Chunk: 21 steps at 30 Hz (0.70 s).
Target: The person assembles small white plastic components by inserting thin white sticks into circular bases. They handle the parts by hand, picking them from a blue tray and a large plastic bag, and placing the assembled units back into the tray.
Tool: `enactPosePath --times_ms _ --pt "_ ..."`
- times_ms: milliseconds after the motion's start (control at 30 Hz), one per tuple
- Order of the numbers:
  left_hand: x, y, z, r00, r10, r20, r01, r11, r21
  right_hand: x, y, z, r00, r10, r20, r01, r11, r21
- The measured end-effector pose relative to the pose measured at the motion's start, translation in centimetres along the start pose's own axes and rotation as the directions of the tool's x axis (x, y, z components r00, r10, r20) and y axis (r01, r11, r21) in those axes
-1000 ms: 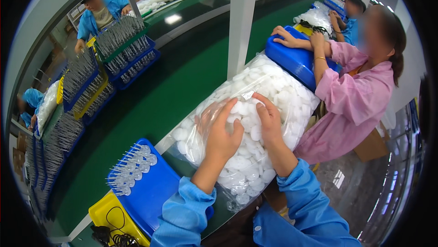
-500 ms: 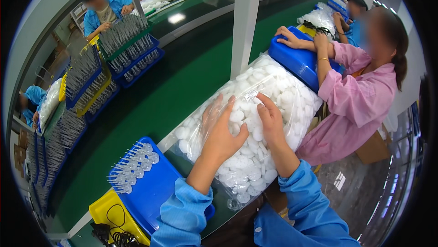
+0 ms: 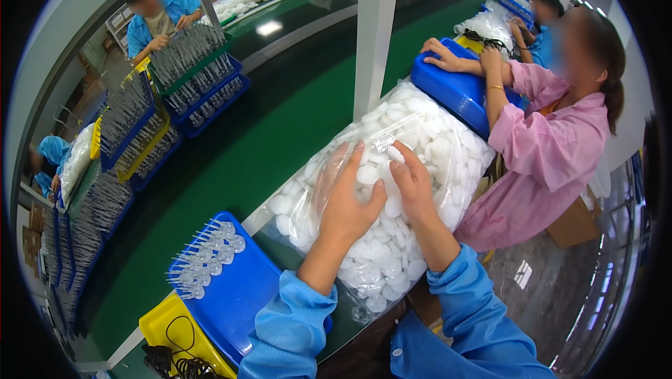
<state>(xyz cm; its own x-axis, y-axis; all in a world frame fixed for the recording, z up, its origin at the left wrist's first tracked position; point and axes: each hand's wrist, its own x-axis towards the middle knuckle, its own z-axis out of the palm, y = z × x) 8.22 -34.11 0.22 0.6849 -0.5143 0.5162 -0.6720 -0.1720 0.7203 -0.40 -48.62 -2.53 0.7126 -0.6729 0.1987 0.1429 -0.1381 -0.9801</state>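
A large clear plastic bag (image 3: pixel 451 158) full of white round plastic pieces lies in front of me. My left hand (image 3: pixel 353 200) rests on its left part, fingers spread and thumb apart, some of them blurred behind shiny film. On the bag's middle, my right hand (image 3: pixel 414 190) lies with its index finger and thumb apart; its other fingers are mostly hidden. A small printed label (image 3: pixel 383 143) sits between the two hands, close to the right index fingertip. Neither hand appears to grip anything.
To the left, a blue tray (image 3: pixel 234 291) carries rows of clear stemmed discs, beside a yellow tray (image 3: pixel 157 323) with black cables. A white post (image 3: pixel 374 36) rises behind the bag by the green conveyor (image 3: pixel 280 106). At right, a person in pink leans on a blue bin (image 3: pixel 448 92).
My left hand has shifted slightly to the right over the bag, its forearm moving with it. The right hand has barely moved.
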Motion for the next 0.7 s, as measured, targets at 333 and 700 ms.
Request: enactPosePath --times_ms 333,700 --pt "0.2 0.6 0.0 0.995 0.084 -0.058 -0.092 0.985 -0.146 -0.3 -0.9 0.1 1.000 0.020 0.004 -0.021 0.983 0.182" --pt "0.7 0.4 -0.7 0.999 0.013 0.038 -0.011 0.998 -0.055 -0.4 -1.4 0.7 0.988 -0.144 0.056 0.144 0.990 0.008"
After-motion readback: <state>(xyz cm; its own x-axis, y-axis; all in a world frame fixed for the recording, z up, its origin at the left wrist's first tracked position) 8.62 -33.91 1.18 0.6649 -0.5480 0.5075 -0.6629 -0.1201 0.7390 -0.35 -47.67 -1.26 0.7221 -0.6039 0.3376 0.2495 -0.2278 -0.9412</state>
